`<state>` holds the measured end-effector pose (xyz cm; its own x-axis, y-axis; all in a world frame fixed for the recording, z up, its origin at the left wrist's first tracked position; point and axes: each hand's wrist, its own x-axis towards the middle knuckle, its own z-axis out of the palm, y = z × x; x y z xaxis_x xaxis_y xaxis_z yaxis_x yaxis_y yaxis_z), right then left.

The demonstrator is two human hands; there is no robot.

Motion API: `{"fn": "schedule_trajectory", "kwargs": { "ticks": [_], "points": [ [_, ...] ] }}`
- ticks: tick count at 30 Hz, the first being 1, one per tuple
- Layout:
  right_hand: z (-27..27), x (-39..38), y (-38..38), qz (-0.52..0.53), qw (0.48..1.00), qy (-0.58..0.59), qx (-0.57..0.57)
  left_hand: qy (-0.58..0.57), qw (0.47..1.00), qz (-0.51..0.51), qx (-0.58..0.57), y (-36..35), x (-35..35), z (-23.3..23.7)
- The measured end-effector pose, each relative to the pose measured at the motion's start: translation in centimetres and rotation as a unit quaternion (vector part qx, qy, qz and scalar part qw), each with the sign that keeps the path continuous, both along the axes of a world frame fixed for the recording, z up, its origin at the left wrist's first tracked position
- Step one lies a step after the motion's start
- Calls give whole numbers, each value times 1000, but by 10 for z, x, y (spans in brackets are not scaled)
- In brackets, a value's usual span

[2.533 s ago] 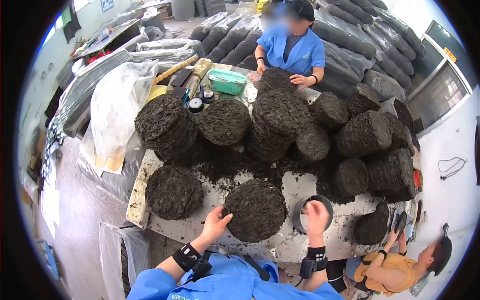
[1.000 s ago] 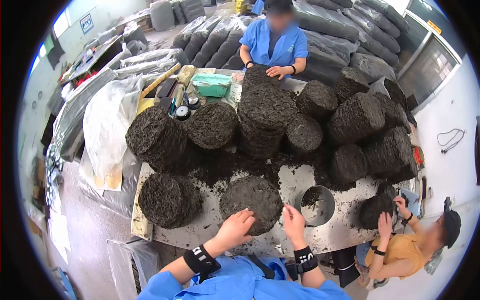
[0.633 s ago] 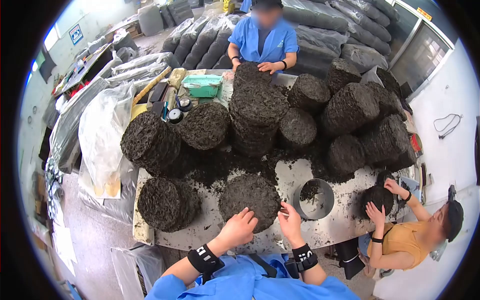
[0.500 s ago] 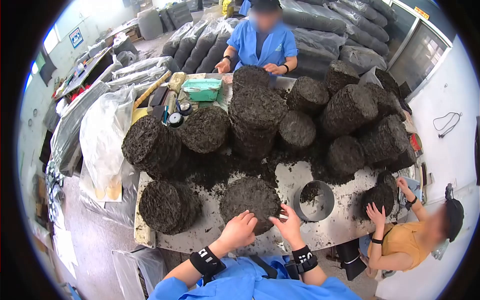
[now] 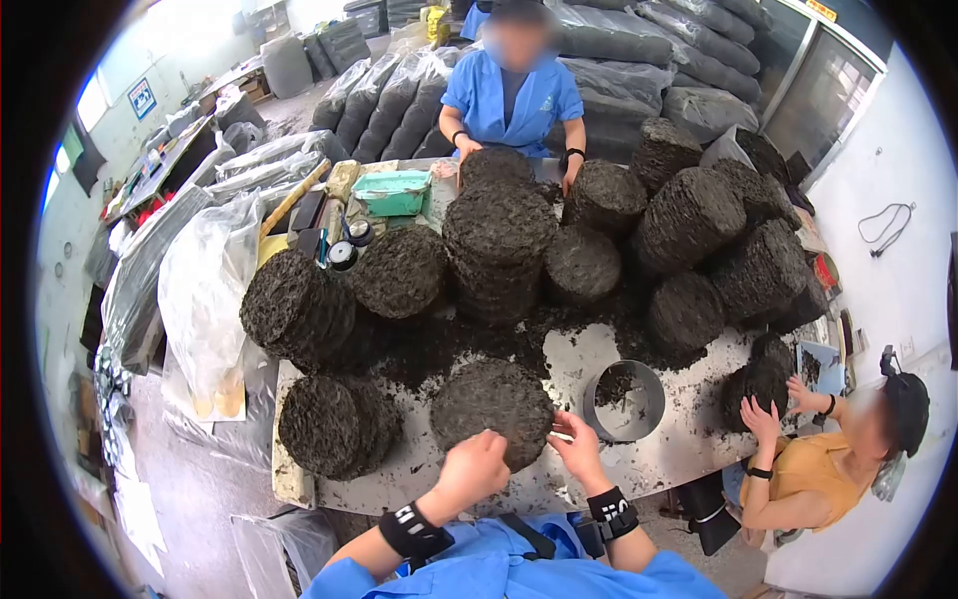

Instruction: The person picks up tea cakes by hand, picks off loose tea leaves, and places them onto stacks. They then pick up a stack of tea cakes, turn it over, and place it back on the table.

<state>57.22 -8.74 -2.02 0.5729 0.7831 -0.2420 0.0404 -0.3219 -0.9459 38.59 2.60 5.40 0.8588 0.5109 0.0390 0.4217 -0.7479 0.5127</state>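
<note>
A dark, fibrous round cake (image 5: 491, 404) lies flat on the pale table in front of me. My left hand (image 5: 477, 467) is over its near edge, fingers drawn together in a pinch; anything between the fingertips is hidden. At the cake's right edge, my right hand (image 5: 578, 449) has thumb and fingers apart, with fingertips near or against the rim. Just right of it stands a metal ring (image 5: 625, 401) with dark crumbs inside. A stack of similar dark cakes (image 5: 324, 427) leans to the left.
Many stacked dark cakes (image 5: 499, 235) and loose crumbs cover the table's far half. A green tray (image 5: 391, 194) and tape rolls (image 5: 342, 256) lie at the back left. One person (image 5: 514, 100) stands opposite; another (image 5: 798, 479) handles cakes at the right. Plastic-wrapped bundles (image 5: 215, 290) are left.
My left hand's fingers have gone from stretched flat on the cake to curled together. The person opposite has brought both hands down to the stacks. The view has shifted slightly.
</note>
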Motion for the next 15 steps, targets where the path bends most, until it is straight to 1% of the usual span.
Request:
{"fn": "schedule_trajectory", "kwargs": {
  "ticks": [1, 2, 3, 4, 5, 6, 8, 9, 10, 11, 12, 14, 15],
  "points": [
    [1, 2, 0, 4, 1000, 15, -5, -110, 993, 28, 26, 7, -7, 10],
    [3, 1, 0, -2, 1000, 18, -5, -144, 988, 56, 18, 14, -17, 21],
    [6, -1, 0, -5, 1000, 13, -8, -189, 974, 119, -32, 20, -28, 30],
    [8, -2, 1, -8, 1000, 8, -10, -225, 961, 159, 4, 29, -39, 39],
    [8, -3, 2, -11, 1000, 10, -8, -264, 941, 211, 10, 35, -50, 45],
    [8, -5, 2, -18, 1000, 6, -5, -298, 912, 273, -71, 38, -60, 48],
    [4, -7, 2, -17, 1000, 3, -2, -291, 856, 362, -228, 50, -84, 38],
    [-3, -8, 1, -30, 999, -45, -7, -293, 854, 367, -225, 49, -84, 32],
    [2, -10, 5, -42, 995, -93, -11, -431, 726, 381, -377, 49, -80, 22],
    [11, -11, 5, -42, 981, -191, -12, -547, 556, 370, -505, 52, -78, 8],
    [21, -12, 9, -36, 981, -191, -10, -505, 535, 305, -604, 59, -88, -19],
    [34, -15, 13, -52, 981, -182, 53, -456, 438, 337, -697, 56, -82, -61],
    [42, -17, 15, -45, 987, -148, 52, -425, 451, 325, -714, 53, -75, -66]
  ]
}}
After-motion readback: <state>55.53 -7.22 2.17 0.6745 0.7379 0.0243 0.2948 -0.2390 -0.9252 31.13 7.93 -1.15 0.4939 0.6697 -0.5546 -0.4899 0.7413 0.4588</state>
